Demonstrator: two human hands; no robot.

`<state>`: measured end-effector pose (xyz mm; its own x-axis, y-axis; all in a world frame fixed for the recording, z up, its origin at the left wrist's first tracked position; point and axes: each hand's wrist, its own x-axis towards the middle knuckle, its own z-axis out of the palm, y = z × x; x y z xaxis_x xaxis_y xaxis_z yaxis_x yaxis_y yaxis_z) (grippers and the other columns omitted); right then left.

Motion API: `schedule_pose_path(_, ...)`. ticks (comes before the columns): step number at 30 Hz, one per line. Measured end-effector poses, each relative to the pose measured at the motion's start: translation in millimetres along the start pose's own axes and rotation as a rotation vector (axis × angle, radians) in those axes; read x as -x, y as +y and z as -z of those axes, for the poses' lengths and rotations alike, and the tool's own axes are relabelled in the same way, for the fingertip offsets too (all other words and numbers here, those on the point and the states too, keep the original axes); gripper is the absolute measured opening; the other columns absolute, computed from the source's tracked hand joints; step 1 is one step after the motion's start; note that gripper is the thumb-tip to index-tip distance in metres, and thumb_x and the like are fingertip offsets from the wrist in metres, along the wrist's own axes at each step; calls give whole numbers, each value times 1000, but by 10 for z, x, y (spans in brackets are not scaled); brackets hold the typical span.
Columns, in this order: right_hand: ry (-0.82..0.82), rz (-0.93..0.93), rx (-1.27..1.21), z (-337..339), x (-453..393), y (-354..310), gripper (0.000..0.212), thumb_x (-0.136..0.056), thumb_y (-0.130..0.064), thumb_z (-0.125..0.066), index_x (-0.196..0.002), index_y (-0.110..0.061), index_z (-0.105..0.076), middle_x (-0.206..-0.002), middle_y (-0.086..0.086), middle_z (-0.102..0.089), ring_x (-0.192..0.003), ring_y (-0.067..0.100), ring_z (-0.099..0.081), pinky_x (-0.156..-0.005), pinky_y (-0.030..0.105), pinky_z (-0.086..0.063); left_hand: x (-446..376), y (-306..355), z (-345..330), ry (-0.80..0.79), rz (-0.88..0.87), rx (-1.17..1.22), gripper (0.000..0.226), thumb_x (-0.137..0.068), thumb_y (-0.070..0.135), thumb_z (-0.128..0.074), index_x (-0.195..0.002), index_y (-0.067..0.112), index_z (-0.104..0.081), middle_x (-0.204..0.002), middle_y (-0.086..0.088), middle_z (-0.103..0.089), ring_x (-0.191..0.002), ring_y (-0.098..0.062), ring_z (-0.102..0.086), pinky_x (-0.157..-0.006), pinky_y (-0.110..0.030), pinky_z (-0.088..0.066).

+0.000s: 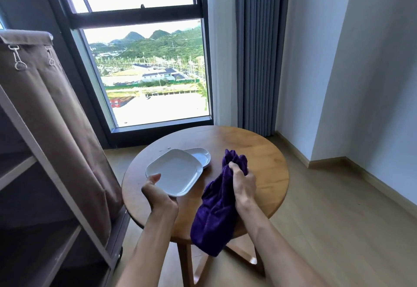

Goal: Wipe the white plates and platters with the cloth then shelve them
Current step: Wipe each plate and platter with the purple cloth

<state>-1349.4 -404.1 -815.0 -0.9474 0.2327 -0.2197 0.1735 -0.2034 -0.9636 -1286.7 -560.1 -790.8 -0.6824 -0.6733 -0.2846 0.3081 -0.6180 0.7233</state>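
Note:
My left hand (pixel 158 193) grips the near corner of a white square plate (pixel 174 170), thumb on its rim, holding it tilted just above the round wooden table (pixel 266 151). Behind it a smaller white platter (pixel 201 154) lies on the table, partly covered by the plate. My right hand (pixel 242 179) clutches a bunched purple cloth (pixel 214 214) to the right of the plate; the cloth hangs down past the table's front edge.
A fabric-covered shelf unit (pixel 33 173) with open shelves stands at the left, its brown cover rolled up at the top. A tall window (pixel 144 72) and grey curtain (pixel 257 49) are behind the table. Wooden floor (pixel 338 219) lies to the right.

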Motion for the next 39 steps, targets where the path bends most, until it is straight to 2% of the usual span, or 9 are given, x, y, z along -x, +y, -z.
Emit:
schedule_pose_path(6,-75,15,-147,-45,12,-42,29,-82,-42,-68,-105,-24,-69,-99,-1,-74,-94,21,-70,-90,41,-57,140,-120,11,-93,88,19,25,-88,24,-50,-106,19,-67,-101,-11,-71,-94,-33,-67,-81,-42,-56)
schedule_pose_path(11,-163,174,75,-182,48,-304,32,-79,-50,-66,-99,-26,-66,-92,-1,-72,-89,22,-70,-77,36,-57,195,-174,65,-183,111,14,41,-90,29,-52,-127,15,-64,-113,-18,-71,-103,-42,-67,-95,-57,-54)
schedule_pose_path(16,-533,189,391,-153,101,-365,77,-74,-42,-61,-148,-35,-38,-123,5,-59,-107,30,-60,-92,47,-56,201,-208,101,-237,120,19,34,-91,22,-45,-115,12,-67,-95,-15,-77,-80,-32,-75,-82,-44,-56)
schedule_pose_path(19,-550,293,642,-176,105,-327,97,-73,-10,-64,-159,-26,-22,-131,4,-58,-116,32,-61,-78,21,-54,212,-238,131,-227,137,27,34,-88,19,-43,-108,12,-70,-91,-14,-78,-74,-30,-76,-71,-40,-60)
schedule_pose_path(22,-453,480,644,-208,84,-289,72,-70,-9,-76,-139,-18,-56,-116,4,-71,-108,23,-68,-91,28,-55,204,-232,162,-237,97,7,37,-91,17,-45,-91,15,-82,-83,-11,-78,-68,-27,-76,-57,-35,-60)
schedule_pose_path(26,-415,620,603,-247,117,-292,44,-68,-24,-85,-112,-22,-76,-101,-2,-78,-95,16,-71,-90,32,-54,175,-145,106,-272,-20,-101,32,-99,29,-50,-118,15,-72,-101,-12,-78,-88,-28,-76,-82,-43,-59)
schedule_pose_path(32,-650,711,541,-452,392,-489,16,-72,-22,-84,-82,-13,-76,-74,10,-68,-67,18,-60,-66,35,-48,125,-38,-78,-283,1,-110,54,-107,49,-38,-106,14,-80,-109,-15,-77,-101,-27,-74,-75,-34,-61)
schedule_pose_path(35,-735,652,532,-469,470,-532,27,-74,-22,-84,-62,-9,-63,-69,13,-63,-59,21,-51,-58,34,-41,78,103,-73,-389,21,-86,72,-101,66,-33,-94,16,-84,-98,-15,-77,-90,-27,-75,-80,-36,-62)
schedule_pose_path(39,-700,542,631,-479,536,-435,21,-67,-31,-83,-66,-16,-68,-67,4,-67,-68,21,-66,-66,41,-56,76,159,17,-410,24,-121,51,-103,40,-43,-85,16,-84,-84,-13,-75,-73,-26,-72,-65,-31,-60)
